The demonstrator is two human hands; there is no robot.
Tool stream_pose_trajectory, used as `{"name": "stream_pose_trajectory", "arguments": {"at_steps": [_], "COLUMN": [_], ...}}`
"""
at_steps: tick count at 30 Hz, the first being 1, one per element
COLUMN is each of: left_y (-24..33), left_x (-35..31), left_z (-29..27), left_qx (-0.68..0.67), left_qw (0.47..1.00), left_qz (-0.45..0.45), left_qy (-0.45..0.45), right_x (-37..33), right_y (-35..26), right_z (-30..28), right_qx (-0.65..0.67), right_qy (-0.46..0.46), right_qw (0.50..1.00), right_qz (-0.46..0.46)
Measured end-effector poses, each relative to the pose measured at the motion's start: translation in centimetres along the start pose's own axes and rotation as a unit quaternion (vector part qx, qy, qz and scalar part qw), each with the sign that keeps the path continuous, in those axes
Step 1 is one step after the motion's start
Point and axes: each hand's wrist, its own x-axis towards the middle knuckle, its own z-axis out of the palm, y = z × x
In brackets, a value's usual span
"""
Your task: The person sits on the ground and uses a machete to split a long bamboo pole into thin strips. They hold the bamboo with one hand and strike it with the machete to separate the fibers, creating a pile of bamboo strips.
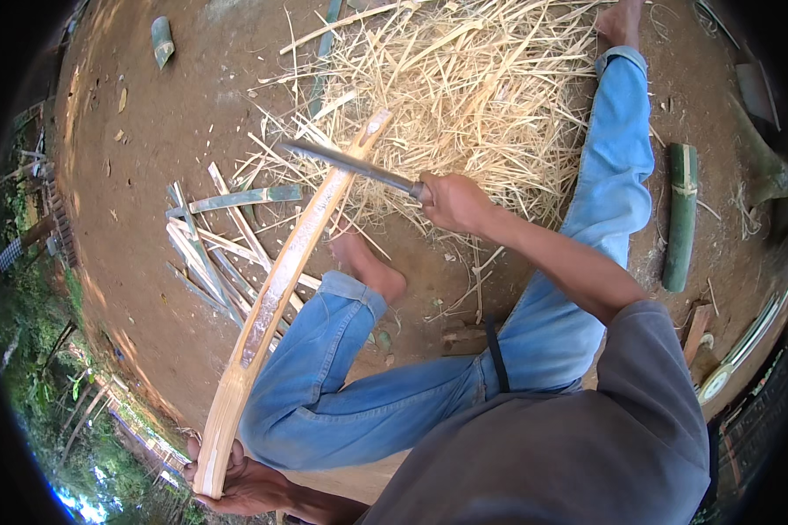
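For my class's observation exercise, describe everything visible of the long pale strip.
The long pale strip looks like split bamboo, with yellowish edges, a whitish inner face and a thicker joint lower down. It slants up and right, its lower end in the left hand. The knife blade crosses near its top; contact is unclear.

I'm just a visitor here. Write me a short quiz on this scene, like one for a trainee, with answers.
1. Which hand holds the knife?
2. True or false: the left hand is empty.
3. The heap of pale shavings lies: A) in a sack; B) on the ground; C) on a table.

Key:
1. The right hand.
2. False: it holds the strip by its near end.
3. B.
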Motion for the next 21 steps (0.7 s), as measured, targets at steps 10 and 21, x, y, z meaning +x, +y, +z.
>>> {"name": "stream_pose_trajectory", "arguments": {"at_steps": [10,21], "left_y": [1.1,1.9], "left_x": [0.2,-0.3], "left_z": [0.7,1.6], "left_qx": [-0.019,-0.010], "left_qw": [0.998,0.998], "left_qz": [-0.060,-0.055], "left_qy": [-0.007,0.002], "right_x": [-1.9,0.7], "right_y": [-0.8,3.7], "right_z": [4.5,4.4], "right_qx": [0.044,0.042], "right_qy": [0.043,0.132], "right_qw": [0.995,0.987], "right_qz": [-0.079,0.082]}}
